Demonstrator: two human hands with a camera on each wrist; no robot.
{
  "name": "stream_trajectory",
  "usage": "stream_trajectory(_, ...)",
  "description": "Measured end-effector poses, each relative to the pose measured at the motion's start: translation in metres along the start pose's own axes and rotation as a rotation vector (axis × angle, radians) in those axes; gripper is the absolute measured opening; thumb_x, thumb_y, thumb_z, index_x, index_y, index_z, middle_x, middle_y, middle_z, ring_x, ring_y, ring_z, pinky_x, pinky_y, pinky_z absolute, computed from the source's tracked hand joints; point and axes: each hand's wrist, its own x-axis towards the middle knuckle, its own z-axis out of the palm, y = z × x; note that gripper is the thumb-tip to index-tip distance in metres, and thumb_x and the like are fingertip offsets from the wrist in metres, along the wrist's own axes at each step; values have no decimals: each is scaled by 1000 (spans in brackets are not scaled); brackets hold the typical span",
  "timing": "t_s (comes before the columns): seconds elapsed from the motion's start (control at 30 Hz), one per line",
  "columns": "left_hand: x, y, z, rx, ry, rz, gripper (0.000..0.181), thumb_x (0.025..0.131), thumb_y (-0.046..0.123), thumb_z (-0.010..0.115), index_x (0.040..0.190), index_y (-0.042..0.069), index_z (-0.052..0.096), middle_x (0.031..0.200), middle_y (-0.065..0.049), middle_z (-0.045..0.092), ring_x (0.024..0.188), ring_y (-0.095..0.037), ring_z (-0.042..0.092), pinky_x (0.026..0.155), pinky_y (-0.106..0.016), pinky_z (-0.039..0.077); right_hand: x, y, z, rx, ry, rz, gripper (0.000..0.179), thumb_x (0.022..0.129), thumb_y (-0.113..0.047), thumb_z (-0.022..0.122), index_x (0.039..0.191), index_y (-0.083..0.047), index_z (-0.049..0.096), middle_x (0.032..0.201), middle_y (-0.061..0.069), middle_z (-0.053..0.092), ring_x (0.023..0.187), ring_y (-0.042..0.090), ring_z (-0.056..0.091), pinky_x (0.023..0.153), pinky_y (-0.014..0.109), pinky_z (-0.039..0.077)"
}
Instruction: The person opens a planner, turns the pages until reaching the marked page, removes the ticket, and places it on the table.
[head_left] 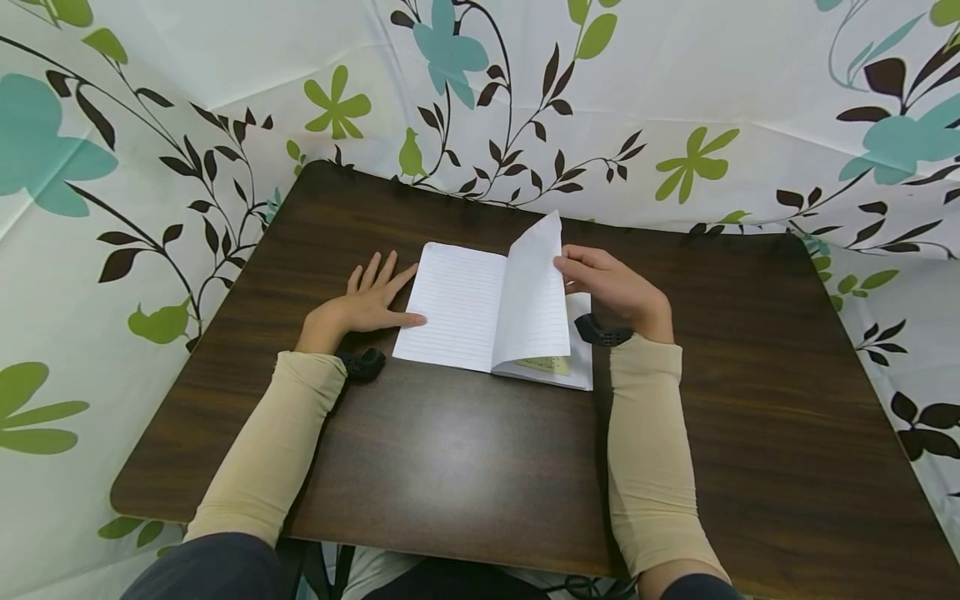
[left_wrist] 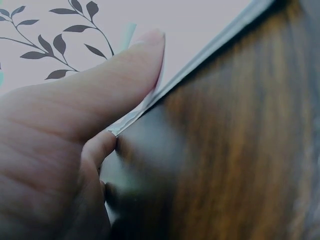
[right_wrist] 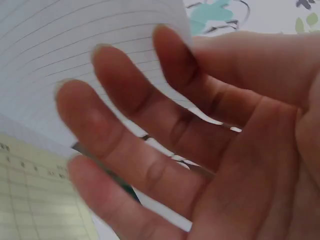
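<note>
Lying open, the ruled white notebook (head_left: 459, 302) touches a splayed left hand (head_left: 365, 305), right hand (head_left: 618, 286) pinching its raised page (head_left: 536, 292).

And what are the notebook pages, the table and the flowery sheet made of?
The notebook pages look like thin matte paper: lined, and bending where lifted. The table seems wood or wood-look laminate, slightly shiny: dark grain, bright glare. The flowery sheet could be smooth cloth or plastic, with creases.

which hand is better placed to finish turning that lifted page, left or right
Probably the right hand: it pinches the lifted page by its outer edge. The left hand is on the opposite side, its thumb over the left edge of the notebook.
</note>
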Motion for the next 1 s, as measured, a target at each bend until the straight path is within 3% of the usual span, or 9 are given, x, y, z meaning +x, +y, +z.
stream_trajectory(0.2, 1, -1, 0, -1, 2, -3, 112, 90, 79, 56, 170, 28, -3, 172, -10, -28, 158, -35, -31, 125, -64, -19, 11, -6, 14, 59, 31, -49, 33, 111, -31, 52, 100, 0, 51, 96, 9, 49, 107, 22, 58, 117, 48, 46)
stream_trajectory(0.4, 1, -1, -1, 2, -4, -6, 111, 90, 79, 56, 169, 28, -4, 172, -10, -28, 158, -35, -31, 125, -63, -20, 21, -9, 28, 70, 38, -116, 34, 111, -28, 52, 100, 4, 49, 91, 8, 45, 105, 24, 53, 120, 52, 41)
stream_trajectory(0.57, 1, -1, -1, -1, -2, -5, 110, 91, 78, 56, 169, 29, -4, 172, -10, -28, 158, -35, -31, 125, -63, -20, 30, -12, 40, 32, 23, -138, 28, 111, -25, 52, 101, 1, 55, 94, 11, 49, 106, 25, 57, 117, 50, 45)
stream_trajectory(0.87, 0, -1, 0, 6, 0, -6, 111, 91, 77, 56, 169, 28, -4, 172, -11, -28, 158, -35, -32, 124, -63, -20, 51, -16, 71, 12, 46, -72, 23, 110, -25, 53, 104, -4, 61, 99, 13, 58, 105, 38, 60, 105, 46, 54)
stream_trajectory(1.0, 1, -1, 0, 10, 0, -9, 110, 91, 76, 57, 169, 28, -4, 172, -11, -28, 158, -36, -31, 125, -63, -20, 60, -13, 85, -8, 66, -77, 23, 110, -23, 54, 107, -2, 62, 101, 14, 64, 104, 34, 66, 96, 42, 55)
